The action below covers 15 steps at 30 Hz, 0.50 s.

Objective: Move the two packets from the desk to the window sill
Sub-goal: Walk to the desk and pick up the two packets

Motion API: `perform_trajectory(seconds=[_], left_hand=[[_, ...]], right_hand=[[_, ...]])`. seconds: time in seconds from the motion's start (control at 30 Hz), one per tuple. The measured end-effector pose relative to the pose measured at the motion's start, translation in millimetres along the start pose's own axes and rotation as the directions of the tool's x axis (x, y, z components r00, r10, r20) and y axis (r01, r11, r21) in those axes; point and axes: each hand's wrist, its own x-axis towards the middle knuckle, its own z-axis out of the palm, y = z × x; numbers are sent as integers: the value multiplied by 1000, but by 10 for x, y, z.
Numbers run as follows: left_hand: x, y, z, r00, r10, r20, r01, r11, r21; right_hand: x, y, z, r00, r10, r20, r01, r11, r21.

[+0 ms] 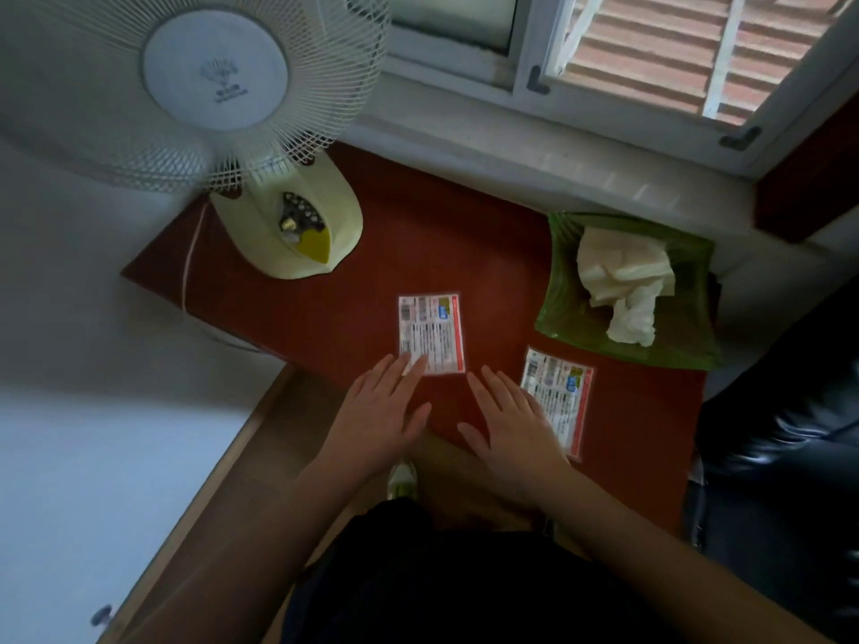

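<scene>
green glass dish (562,313) holding crumpled tissue (625,290), two packets (431,334) on desk (372,290)

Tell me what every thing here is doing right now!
Left packet: flat on the desk, left hand's fingertips on its near edge.
Right packet: flat on the desk, partly under the right hand.
Left hand: open, palm down.
Right hand: open, palm down.
Fan: standing on the desk; spinning or not, cannot tell.
Green dish: holding crumpled tissue.
Window: open.
</scene>
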Motion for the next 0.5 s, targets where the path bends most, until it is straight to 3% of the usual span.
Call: perform_trajectory(seconds=[0.23,0.37,0.5], left_hand=[[556,-419,97,979,130,156,-120,990,-73],[862,-449,106,960,32,277,86,911,-403],[1088,-375,184,971,-189,146,238,791,-563]], right_hand=[[275,-14,101,987,161,19,-162,986,47],[222,194,163,971,234,45,-235,972,15],[125,478,143,921,387,-32,-383,919,91]])
